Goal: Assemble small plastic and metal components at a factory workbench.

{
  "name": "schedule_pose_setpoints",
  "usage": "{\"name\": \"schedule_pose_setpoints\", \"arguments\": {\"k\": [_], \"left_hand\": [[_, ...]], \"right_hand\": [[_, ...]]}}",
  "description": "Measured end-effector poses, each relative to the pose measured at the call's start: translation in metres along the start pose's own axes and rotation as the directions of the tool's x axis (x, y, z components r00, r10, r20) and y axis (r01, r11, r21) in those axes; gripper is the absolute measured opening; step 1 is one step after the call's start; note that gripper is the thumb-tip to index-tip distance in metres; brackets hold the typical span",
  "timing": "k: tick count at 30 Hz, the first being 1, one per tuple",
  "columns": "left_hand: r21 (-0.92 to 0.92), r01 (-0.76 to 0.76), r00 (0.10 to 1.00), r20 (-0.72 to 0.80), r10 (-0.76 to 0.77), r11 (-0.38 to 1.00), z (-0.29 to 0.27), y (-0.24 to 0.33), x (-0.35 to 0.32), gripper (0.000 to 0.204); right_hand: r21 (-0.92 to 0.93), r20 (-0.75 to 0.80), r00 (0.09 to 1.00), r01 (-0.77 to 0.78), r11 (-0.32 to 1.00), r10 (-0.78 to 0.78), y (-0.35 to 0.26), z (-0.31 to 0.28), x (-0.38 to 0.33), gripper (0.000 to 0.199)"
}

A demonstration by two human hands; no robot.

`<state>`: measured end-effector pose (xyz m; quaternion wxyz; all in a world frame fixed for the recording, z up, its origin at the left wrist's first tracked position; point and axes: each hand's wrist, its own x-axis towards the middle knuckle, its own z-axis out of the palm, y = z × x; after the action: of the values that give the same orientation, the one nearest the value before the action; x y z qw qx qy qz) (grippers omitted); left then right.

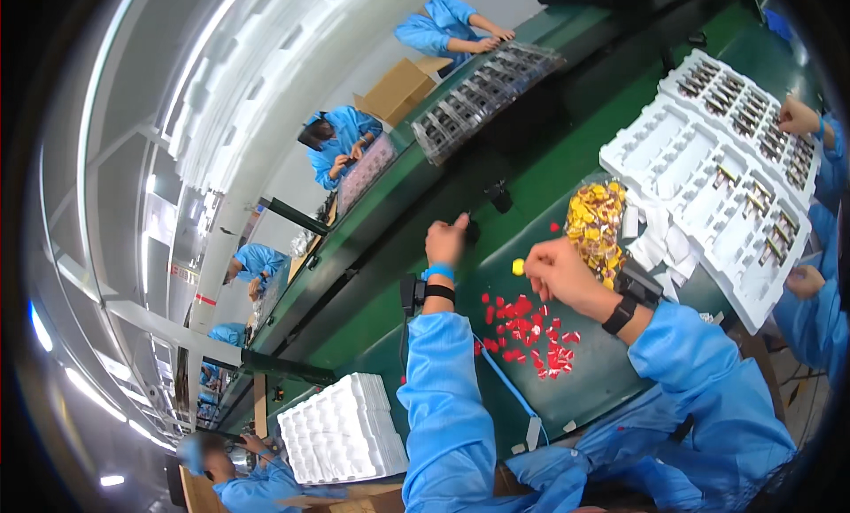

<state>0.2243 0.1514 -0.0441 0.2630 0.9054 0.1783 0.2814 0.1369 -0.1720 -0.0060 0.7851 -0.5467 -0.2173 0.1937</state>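
Observation:
My left hand (445,245) is closed around a small black part (471,233), partly hidden by the fingers, over the green conveyor belt. A similar small black part (498,195) rests on the belt just beyond it. In the fingertips of my right hand (560,272) is a small round yellow piece (519,267). Below that hand, many small red pieces (531,331) lie scattered on the dark green work surface. A clear bag of yellow pieces (596,225) sits just beyond my right wrist.
White trays (655,154) with small metallic parts lie at the right, where another person's hand (799,116) reaches in. White paper scraps (662,241) lie beside the bag. Stacked white trays (341,433) stand at lower left. Across the belt, co-workers sit near a clear plastic tray (482,97).

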Motion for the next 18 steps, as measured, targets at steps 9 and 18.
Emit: {"name": "schedule_pose_setpoints", "arguments": {"k": [9,18], "left_hand": [[-0.559,0.499,0.698,0.712,0.076,0.663,-0.095,0.127,-0.106,0.014],[-0.685,0.511,0.768,0.636,0.082,0.519,-0.094,0.111,-0.212,0.019]], "right_hand": [[0.140,0.147,0.989,-0.018,0.990,-0.003,-0.010,-0.023,-0.005,0.014],[0.046,0.352,0.927,-0.158,0.986,0.132,0.001,0.001,-0.010,0.017]]}}
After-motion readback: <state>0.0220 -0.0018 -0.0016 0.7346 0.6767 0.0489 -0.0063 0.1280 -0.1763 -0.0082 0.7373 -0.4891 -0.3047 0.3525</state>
